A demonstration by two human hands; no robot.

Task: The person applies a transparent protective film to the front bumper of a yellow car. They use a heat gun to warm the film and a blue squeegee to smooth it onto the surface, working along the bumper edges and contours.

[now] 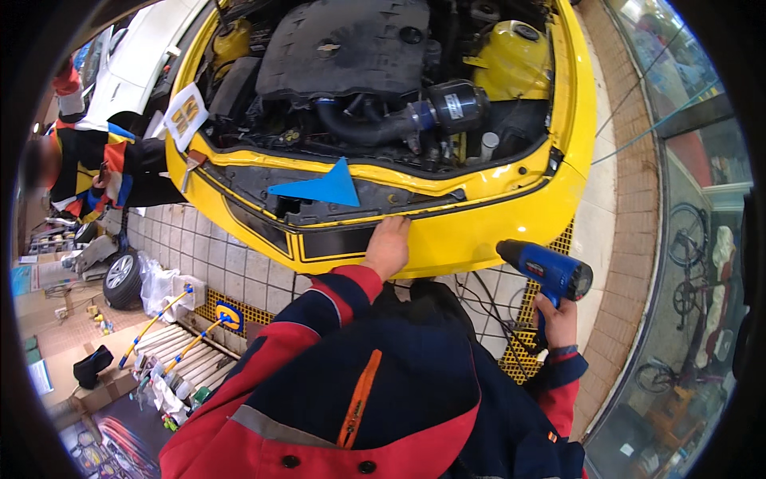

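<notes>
A yellow car front with its hood up fills the view ahead. My left hand point(389, 246) lies on the top edge of the yellow bumper point(463, 239), fingers laid close together on the surface. It covers the right end of a black film strip point(339, 242); its fingertips are partly hidden. In my right hand point(556, 319) is a blue heat gun point(550, 270), gripped by its handle. The nozzle points left toward the bumper, some way from my left hand. On the dark panel behind the bumper edge lies a flat blue triangular piece point(325, 188).
A white sheet with yellow shapes point(186, 117) and a small handled tool point(193, 166) rest at the car's left corner. Another person point(96, 172) stands at left. Cables point(491, 307) cross the tiled floor and yellow grating point(523, 359). A wheel point(122, 279) and mops point(227, 317) are at left.
</notes>
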